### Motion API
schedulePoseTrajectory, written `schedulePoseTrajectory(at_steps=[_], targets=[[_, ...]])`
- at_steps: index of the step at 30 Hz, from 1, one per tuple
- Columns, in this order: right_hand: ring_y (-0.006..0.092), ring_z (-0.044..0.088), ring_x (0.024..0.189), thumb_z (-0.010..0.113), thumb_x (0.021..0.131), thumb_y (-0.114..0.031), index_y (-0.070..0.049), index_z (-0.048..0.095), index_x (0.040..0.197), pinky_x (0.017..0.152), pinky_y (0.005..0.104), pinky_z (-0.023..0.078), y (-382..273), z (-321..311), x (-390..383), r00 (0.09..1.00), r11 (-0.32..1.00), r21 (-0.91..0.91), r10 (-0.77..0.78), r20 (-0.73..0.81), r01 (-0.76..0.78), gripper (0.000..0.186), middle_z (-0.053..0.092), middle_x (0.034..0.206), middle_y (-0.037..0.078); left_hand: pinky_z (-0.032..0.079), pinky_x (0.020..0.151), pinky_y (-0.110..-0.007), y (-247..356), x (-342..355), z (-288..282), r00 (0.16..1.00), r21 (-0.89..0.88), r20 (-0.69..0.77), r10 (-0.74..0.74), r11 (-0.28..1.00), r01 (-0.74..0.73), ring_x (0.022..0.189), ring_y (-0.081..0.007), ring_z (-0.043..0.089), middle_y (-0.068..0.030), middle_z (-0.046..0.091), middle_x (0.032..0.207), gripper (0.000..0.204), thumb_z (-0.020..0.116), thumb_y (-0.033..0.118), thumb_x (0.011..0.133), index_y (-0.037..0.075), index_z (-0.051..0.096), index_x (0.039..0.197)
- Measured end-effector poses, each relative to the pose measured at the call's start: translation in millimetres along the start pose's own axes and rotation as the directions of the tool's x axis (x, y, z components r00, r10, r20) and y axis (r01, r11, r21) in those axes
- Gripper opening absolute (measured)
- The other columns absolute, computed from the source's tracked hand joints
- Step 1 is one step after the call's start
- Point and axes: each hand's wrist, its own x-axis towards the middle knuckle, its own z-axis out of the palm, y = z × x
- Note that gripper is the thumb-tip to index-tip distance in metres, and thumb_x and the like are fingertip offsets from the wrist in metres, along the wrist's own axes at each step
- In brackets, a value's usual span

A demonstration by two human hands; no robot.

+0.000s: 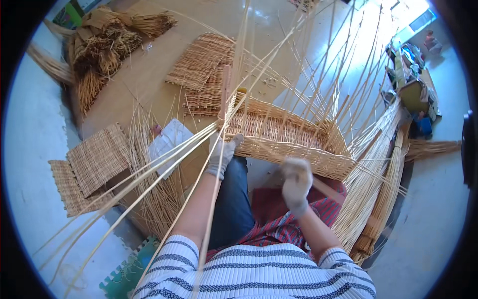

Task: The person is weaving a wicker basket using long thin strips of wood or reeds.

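A rectangular woven wicker basket (294,154) lies across my lap, with long stakes (338,74) rising from its far and right sides. My left hand (224,152), in a pale work glove, grips the basket's near left corner, thumb over the wall. Several long pale canes (154,174) run past this hand toward the lower left. A flat brown wooden stick (226,89) stands upright at that corner. My gloved right hand (296,184) is closed and smeared by motion, just in front of the near wall. A blurred brown stick (326,192) sticks out from its fist.
Woven wicker panels (201,62) lie stacked beyond the basket, and more panels (99,159) at the left. Bundles of dried stalks (107,45) are at the far left. Long cane bundles (373,189) lie at the right. A white sheet (169,144) is near my left arm.
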Motion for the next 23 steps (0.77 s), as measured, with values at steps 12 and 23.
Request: schedulePoseTrajectory(at_steps=[12, 23], targets=[[0.0290, 0.065, 0.105, 0.065, 0.090, -0.023, -0.011, 0.064, 0.123, 0.093, 0.0364, 0.050, 29.6, 120.4, 240.0, 0.966, 0.807, -0.584, 0.212, 0.150, -0.087, 0.036, 0.069, 0.112, 0.013, 0.052, 0.073, -0.027, -21.7, 7.3, 10.7, 0.986, -0.394, -0.064, -0.154, 0.912, 0.117, 0.081, -0.0135, 0.062, -0.0047, 0.067, 0.094, 0.039, 0.074, 0.007, 0.083, 0.002, 0.060, 0.119], [0.0278, 0.024, 0.146, 0.062, 0.095, -0.020, -0.020, 0.012, 0.158, 0.118, 0.0454, 0.027, -22.0, 116.3, 187.1, 0.991, 0.860, 0.509, 0.104, -0.084, -0.047, 0.080, 0.023, 0.158, 0.015, 0.052, 0.075, -0.026, -14.1, -9.3, 3.5, 0.969, -0.132, -0.115, -0.217, 0.971, 0.201, 0.084, -0.0123, 0.061, -0.0047, 0.066, 0.098, 0.046, 0.078, 0.014, 0.081, 0.003, 0.061, 0.122]])
